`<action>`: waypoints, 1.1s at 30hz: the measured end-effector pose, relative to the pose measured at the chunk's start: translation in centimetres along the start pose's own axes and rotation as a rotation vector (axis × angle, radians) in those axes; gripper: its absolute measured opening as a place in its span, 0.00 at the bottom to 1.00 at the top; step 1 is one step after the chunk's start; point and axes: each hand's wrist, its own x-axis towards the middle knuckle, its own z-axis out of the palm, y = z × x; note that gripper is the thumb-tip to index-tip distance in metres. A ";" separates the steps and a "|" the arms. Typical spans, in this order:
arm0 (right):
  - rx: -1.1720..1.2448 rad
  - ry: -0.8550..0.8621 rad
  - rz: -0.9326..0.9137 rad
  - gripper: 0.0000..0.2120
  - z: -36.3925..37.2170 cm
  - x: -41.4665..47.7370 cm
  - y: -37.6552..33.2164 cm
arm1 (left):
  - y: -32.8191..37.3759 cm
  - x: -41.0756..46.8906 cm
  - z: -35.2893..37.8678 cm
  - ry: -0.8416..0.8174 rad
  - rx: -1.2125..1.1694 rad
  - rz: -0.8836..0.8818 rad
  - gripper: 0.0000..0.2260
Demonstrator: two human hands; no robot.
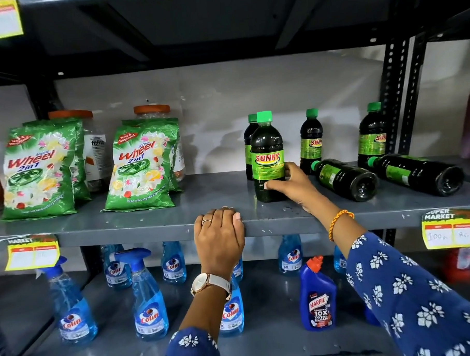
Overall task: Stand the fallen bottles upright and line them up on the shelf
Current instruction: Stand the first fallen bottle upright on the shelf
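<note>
bottle (345, 179) nearest lies flat just right of right hand (290, 184), fingers clamped on upright bottle (267, 160); cap points left.

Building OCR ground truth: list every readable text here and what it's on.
"SUNNY": green label of dark bottle held by right hand
"Wheel 2in1": green detergent pouches
"Colin": blue spray bottles
"HARPIC 10X": dark blue bottle
"SUPER MARKET": yellow shelf tag
Fine print, handwritten prices: unreadable.
</note>
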 end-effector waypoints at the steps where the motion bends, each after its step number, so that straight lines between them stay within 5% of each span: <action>1: 0.016 -0.010 0.006 0.28 0.0 0.0 0.0 | 0.0 0.0 0.0 -0.005 -0.002 -0.004 0.15; 26: -0.118 0.009 -0.073 0.27 -1.5 -6.0 -2.4 | 0.9 0.3 -2.7 -0.184 0.020 -0.022 0.18; 33: -0.145 0.021 -0.077 0.27 -1.5 -6.5 -2.6 | 0.8 0.3 -2.5 -0.225 0.030 -0.043 0.11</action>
